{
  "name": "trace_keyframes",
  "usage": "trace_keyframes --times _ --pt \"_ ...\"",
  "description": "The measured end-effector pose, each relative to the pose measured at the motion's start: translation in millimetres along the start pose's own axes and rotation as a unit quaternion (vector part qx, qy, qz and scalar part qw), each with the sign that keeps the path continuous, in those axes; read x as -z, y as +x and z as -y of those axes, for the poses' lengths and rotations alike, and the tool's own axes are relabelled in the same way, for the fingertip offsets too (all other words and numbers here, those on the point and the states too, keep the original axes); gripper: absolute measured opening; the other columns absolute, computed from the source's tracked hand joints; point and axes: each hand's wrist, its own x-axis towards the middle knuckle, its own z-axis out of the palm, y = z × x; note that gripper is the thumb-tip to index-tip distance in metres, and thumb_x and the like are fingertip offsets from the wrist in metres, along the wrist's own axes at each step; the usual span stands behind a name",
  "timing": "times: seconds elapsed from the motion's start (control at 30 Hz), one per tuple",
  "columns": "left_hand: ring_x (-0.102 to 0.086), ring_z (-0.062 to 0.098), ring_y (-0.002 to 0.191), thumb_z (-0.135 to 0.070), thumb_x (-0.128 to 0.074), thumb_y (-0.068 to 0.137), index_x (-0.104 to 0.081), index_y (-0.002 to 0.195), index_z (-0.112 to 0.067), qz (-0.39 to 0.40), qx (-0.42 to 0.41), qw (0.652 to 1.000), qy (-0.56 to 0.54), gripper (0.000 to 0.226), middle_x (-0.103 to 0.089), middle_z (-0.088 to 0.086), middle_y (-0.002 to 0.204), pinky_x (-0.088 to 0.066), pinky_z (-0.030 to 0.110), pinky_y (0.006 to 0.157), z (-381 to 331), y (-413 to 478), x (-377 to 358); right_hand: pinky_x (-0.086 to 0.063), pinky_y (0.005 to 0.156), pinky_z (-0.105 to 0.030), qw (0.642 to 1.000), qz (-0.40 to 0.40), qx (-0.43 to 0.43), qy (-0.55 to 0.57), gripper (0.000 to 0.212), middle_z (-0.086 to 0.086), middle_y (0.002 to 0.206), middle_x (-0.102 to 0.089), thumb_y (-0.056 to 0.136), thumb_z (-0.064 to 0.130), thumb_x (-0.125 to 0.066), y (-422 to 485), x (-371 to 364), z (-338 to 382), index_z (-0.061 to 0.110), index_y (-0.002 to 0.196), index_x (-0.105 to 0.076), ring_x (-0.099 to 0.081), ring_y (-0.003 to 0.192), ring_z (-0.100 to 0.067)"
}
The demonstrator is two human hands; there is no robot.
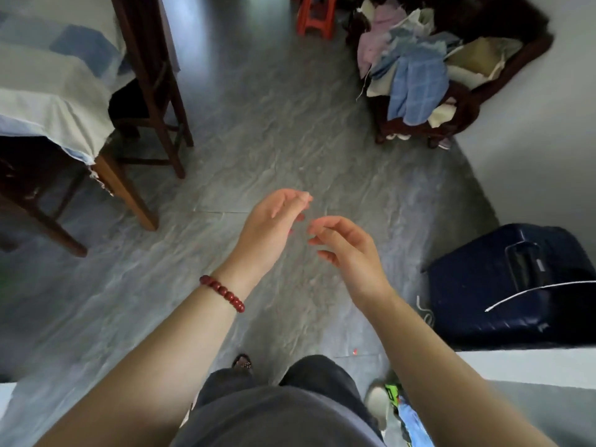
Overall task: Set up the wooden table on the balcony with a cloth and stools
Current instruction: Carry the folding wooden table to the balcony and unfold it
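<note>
Hovering side by side over the floor, the left hand (274, 227) and right hand (348, 250) are hanging loosely curled, fingertips nearly meeting, gripping nothing. Off to their left, the wooden table (129, 195) is already wearing a pale cloth (58, 85). Well ahead, a red stool (314, 21) is standing near a chair heaped with fabrics (416, 75). Fetching stools is probably coming next, calling for a forward reach and both hands opening onto the seat.
</note>
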Motion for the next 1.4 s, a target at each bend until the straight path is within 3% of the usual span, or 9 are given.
trace_keyframes --times 0.17,0.4,0.57,0.83,1.07,1.4 --pt "-0.061 0.013 0.092 -0.025 -0.050 0.095 -0.061 0.082 -0.025 0.008 0.022 1.000 0.015 0.017 -0.065 -0.007 0.087 -0.043 0.029 0.078 -2.6 63.6 -20.6 -0.046 0.068 -0.012 0.999 -0.016 -0.011 0.030 0.016 0.001 0.086 -0.067 0.091 0.006 -0.055 65.7 20.2 12.9 0.019 0.085 -0.064 -0.062 0.076 -0.004" --pt "-0.063 0.001 0.078 -0.024 -0.049 0.095 -0.062 0.082 -0.025 -0.022 0.034 0.999 0.018 0.018 -0.068 -0.016 0.077 -0.044 0.023 0.075 -20.1 177.9 -60.1 -0.045 0.070 -0.016 0.998 0.006 -0.007 0.067 0.017 -0.001 0.089 -0.067 0.091 0.006 -0.057 186.6 65.2 36.3 0.021 0.083 -0.063 -0.061 0.075 -0.006" --pt "-0.063 0.010 0.090 -0.026 -0.049 0.095 -0.064 0.089 -0.023 0.001 0.036 0.999 0.029 0.017 -0.069 -0.009 0.089 -0.045 0.029 0.083 -44.5 261.5 -107.1 -0.046 0.064 -0.010 0.998 -0.002 0.026 0.065 0.013 0.000 0.085 -0.065 0.089 0.006 -0.059 263.5 123.0 68.3 0.017 0.086 -0.064 -0.060 0.073 -0.004" --pt "-0.062 0.009 0.090 -0.028 -0.047 0.095 -0.066 0.085 -0.025 -0.010 0.073 0.997 -0.032 0.022 -0.069 -0.010 0.087 -0.047 0.026 0.079 -56.2 356.4 -157.5 -0.046 0.066 -0.012 0.995 -0.015 0.022 0.098 0.014 -0.004 0.089 -0.065 0.090 0.006 -0.057 355.1 178.4 94.4 0.017 0.084 -0.063 -0.059 0.078 -0.010" --pt "-0.064 0.010 0.091 -0.028 -0.046 0.095 -0.067 0.087 -0.024 -0.017 0.077 0.997 -0.024 0.023 -0.070 -0.008 0.091 -0.048 0.029 0.083 -57.6 443.8 -154.8 -0.047 0.077 -0.024 0.995 -0.011 -0.006 0.095 0.010 0.000 0.090 -0.068 0.090 0.011 -0.058 442.4 182.4 100.6 0.018 0.088 -0.065 -0.063 0.080 -0.008" --pt "-0.062 0.010 0.088 -0.026 -0.047 0.095 -0.065 0.090 -0.020 -0.044 0.066 0.996 -0.051 0.019 -0.068 -0.005 0.093 -0.045 0.028 0.081 -92.3 639.6 -114.9 -0.046 0.074 -0.022 0.998 0.014 0.001 0.063 0.013 0.002 0.086 -0.068 0.089 0.009 -0.058 643.0 156.1 160.1 0.019 0.085 -0.066 -0.062 0.076 -0.005"
